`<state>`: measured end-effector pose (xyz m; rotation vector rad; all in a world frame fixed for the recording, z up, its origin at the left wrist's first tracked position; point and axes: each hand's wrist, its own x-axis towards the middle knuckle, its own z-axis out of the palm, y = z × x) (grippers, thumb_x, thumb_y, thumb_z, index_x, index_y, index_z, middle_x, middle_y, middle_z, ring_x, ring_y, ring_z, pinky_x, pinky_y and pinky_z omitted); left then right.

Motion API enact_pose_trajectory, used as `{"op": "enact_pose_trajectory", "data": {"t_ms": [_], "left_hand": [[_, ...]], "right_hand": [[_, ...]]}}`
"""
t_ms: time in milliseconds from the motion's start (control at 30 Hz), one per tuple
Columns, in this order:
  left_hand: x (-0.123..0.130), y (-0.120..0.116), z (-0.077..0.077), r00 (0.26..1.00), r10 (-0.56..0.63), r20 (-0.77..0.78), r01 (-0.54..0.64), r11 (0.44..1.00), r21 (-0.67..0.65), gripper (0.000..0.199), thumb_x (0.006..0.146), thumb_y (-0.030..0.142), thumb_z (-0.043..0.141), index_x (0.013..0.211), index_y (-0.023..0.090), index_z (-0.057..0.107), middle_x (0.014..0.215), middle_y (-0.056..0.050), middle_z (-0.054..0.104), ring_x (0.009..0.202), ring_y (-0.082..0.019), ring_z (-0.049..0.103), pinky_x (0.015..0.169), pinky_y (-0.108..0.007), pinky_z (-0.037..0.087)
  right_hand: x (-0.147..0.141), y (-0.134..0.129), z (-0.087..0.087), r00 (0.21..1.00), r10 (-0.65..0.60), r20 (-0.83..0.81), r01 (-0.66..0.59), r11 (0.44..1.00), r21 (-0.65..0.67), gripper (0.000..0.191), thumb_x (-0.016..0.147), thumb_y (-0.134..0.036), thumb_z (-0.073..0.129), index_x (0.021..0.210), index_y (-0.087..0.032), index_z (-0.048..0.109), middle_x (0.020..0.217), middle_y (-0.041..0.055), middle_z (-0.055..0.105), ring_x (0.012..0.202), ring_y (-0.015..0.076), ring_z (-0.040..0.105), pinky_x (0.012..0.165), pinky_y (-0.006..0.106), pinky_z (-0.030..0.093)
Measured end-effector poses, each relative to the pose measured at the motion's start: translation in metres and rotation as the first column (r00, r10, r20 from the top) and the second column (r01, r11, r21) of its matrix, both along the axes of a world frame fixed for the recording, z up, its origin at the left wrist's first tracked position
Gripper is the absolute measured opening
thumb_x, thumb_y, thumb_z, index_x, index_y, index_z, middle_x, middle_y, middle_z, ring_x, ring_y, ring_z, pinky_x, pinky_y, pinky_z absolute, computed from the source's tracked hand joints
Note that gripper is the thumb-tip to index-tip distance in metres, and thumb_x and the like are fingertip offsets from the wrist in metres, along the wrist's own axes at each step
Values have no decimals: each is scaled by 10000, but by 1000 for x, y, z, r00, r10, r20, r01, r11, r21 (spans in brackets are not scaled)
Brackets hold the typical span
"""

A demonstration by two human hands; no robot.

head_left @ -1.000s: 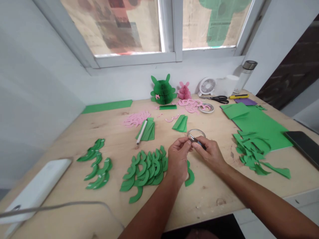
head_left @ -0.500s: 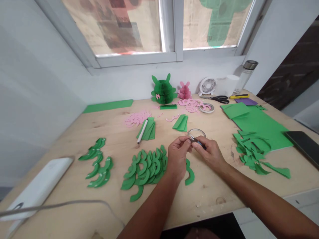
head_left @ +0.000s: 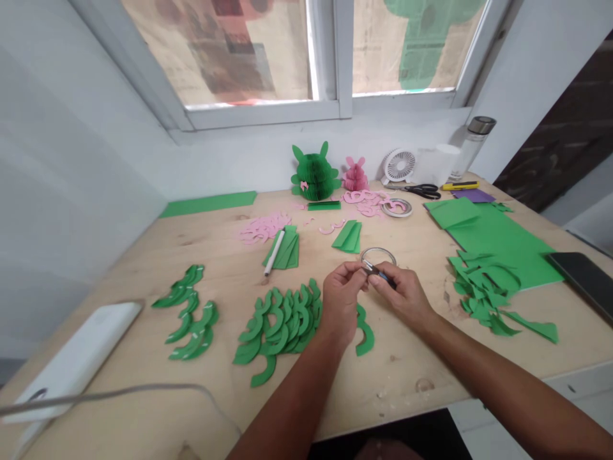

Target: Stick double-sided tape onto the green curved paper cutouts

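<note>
My right hand (head_left: 400,291) is closed around a small dark-handled cutting tool (head_left: 387,278) with a bright metal tip pointing up and left. Close against it, my left hand (head_left: 342,300) has its thumb and fingertips pinched together near the tool's tip; what they hold is too small to make out. Just behind my fingers lies a roll of tape (head_left: 378,250), flat on the table. Curved green paper pieces (head_left: 282,319) are heaped left of my left hand. Another curved green piece (head_left: 366,338) shows partly from beneath that hand.
Green pieces with pale strips (head_left: 194,329) lie at left near a white power bank (head_left: 81,358) and a cable. A white pen (head_left: 274,252) rests on green strips. Green scraps (head_left: 483,287), a green sheet (head_left: 522,249) and a phone (head_left: 584,281) occupy the right. Paper figures (head_left: 313,176) stand behind.
</note>
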<state>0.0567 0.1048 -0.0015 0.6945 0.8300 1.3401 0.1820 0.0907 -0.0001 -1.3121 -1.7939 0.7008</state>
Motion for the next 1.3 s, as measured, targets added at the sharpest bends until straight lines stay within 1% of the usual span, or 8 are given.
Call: {"op": "enact_pose_trajectory", "data": {"t_ms": [233,533,700,800,900,1000,1100,1300], "left_hand": [[1,1,-2,1000,8,-7,-8,1000,-14,123,587,224,689,653,139,629,587,11,573,532,-71,457,543,-216,358],[-2,-2,7,999,37,-17,-37,998,-43,131,585,220,687,655,136,613,573,15,565,511,-65,457,529,-213,359],[-6,1,9,994,112,5,-111,991,-69,149,587,230,704,636,135,600,569,20,553,500,-54,452,505,-202,343],[-10,3,10,990,140,21,-138,988,-74,154,586,232,707,632,138,593,576,20,559,497,-52,456,499,-200,340],[-12,4,10,989,142,34,-140,988,-68,151,587,229,703,635,139,591,578,20,563,505,-56,467,499,-199,341],[-13,4,9,990,139,36,-136,989,-63,143,590,222,699,636,140,591,578,22,565,504,-57,468,497,-203,338],[-14,4,8,991,130,39,-127,990,-60,140,595,223,698,638,142,592,582,24,567,493,-56,465,501,-210,341],[-16,4,9,991,121,56,-119,992,-50,147,596,224,706,645,144,592,589,20,573,501,-60,480,502,-213,341]], "right_hand": [[-1,-2,0,999,-26,30,26,1000,13,320,867,-422,471,749,-162,614,688,5,596,638,121,519,604,223,396],[2,1,-6,992,-125,9,125,992,35,330,854,-442,485,872,-154,645,704,6,607,629,129,532,573,224,390],[11,7,-1,970,-211,119,205,977,62,355,849,-458,482,893,-156,664,670,5,614,604,132,531,552,225,375],[19,11,3,912,-279,301,264,960,91,372,849,-462,472,897,-157,680,738,37,654,664,156,565,594,242,381],[22,10,6,788,-327,522,313,942,117,384,860,-468,442,912,-179,689,788,57,658,715,176,586,595,255,358],[19,7,9,665,-313,678,315,941,126,378,874,-473,423,938,-212,689,817,59,647,716,178,595,564,265,322],[14,4,10,599,-281,749,302,946,114,380,879,-491,419,956,-228,682,854,62,645,739,179,603,561,267,315],[7,1,8,548,-245,800,309,948,79,380,873,-476,427,963,-201,675,919,85,652,812,201,613,599,278,356]]}}
